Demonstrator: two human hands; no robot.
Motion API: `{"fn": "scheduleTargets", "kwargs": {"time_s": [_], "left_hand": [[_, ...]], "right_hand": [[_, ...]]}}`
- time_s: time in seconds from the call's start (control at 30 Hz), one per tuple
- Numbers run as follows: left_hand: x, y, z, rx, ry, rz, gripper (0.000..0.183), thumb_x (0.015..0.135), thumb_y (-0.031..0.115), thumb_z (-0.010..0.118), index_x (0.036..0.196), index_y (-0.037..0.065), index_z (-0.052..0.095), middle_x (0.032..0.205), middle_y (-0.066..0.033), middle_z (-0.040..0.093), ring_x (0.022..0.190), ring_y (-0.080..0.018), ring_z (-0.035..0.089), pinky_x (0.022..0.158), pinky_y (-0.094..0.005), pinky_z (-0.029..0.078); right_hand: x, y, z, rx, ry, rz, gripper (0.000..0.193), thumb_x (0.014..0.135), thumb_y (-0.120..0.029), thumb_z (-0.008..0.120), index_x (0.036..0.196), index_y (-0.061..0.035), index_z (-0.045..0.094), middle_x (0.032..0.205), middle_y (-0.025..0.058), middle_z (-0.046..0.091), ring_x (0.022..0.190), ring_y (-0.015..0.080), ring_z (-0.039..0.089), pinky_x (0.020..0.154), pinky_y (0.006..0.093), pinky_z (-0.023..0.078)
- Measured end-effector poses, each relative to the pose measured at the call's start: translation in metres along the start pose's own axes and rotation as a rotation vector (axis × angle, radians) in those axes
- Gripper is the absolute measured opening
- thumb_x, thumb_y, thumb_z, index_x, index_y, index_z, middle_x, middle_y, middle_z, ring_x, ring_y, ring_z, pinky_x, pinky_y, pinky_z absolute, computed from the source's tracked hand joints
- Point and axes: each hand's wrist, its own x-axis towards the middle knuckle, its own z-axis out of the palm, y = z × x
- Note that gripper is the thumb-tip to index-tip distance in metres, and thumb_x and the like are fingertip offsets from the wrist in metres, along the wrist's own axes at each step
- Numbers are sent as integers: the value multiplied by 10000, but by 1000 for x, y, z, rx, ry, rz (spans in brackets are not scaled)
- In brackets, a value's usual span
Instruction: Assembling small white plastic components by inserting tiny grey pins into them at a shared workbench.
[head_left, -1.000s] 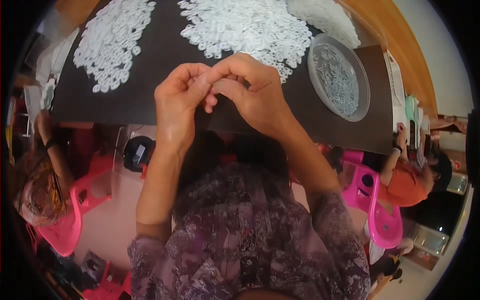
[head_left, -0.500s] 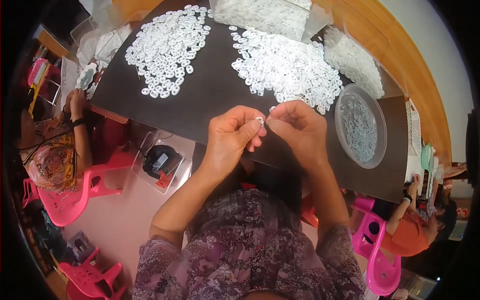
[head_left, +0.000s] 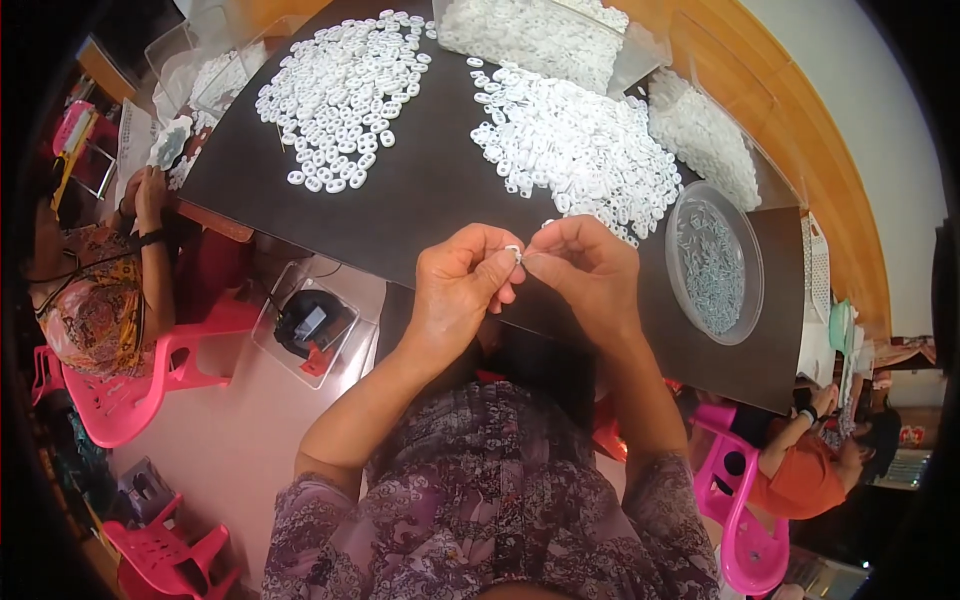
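In front of my body, at the near edge of the dark table [head_left: 400, 225], my left hand [head_left: 462, 275] pinches a small white plastic piece [head_left: 515, 251] between thumb and finger. Closed fingertips of my right hand [head_left: 590, 265] meet that piece from the right; anything they grip is too small to make out. Just above my right fingers shows a bit of another white piece. Beyond my hands lie a pile of white plastic pieces [head_left: 575, 140] and, farther left, a pile of white two-holed oval pieces [head_left: 340, 95]. A round clear tub [head_left: 676, 270] holds small silvery metal parts [head_left: 715, 270].
Clear bins of white pieces [head_left: 535, 40] stand at the table's back. A person [head_left: 105, 285] sits at the left with hands on white pieces; another in an orange top [head_left: 800, 480] sits at the right. Pink chairs [head_left: 135, 400] and a clear box with a black device [head_left: 310, 320] are below the table.
My right fingertips have moved in against the white piece in my left hand. The whole view has shifted slightly; the piles look the same.
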Motion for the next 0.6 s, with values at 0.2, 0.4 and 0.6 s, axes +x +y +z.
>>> {"fn": "scheduleTargets", "kwargs": {"time_s": [0.2,0.4,0.6], "left_hand": [[-4,0,0,123,37,54,142,914,127,557,954,-2,598,762,-12,600,612,-45,514,545,-170,432],[-7,2,-3,91,16,36,144,917,135,553,953,4,599,761,-2,595,612,-38,509,537,-161,422],[-6,1,-6,159,41,53,137,913,127,554,944,1,599,749,-9,596,597,-45,511,527,-168,423]], "right_hand": [[-1,2,3,-39,14,-20,154,777,5,670,918,10,607,848,40,631,770,85,589,704,210,466],[0,2,5,24,2,19,153,779,5,665,918,13,603,847,43,631,764,85,590,704,208,469],[0,2,10,25,14,25,142,785,7,655,915,16,601,852,44,630,774,89,589,714,211,471]]}}
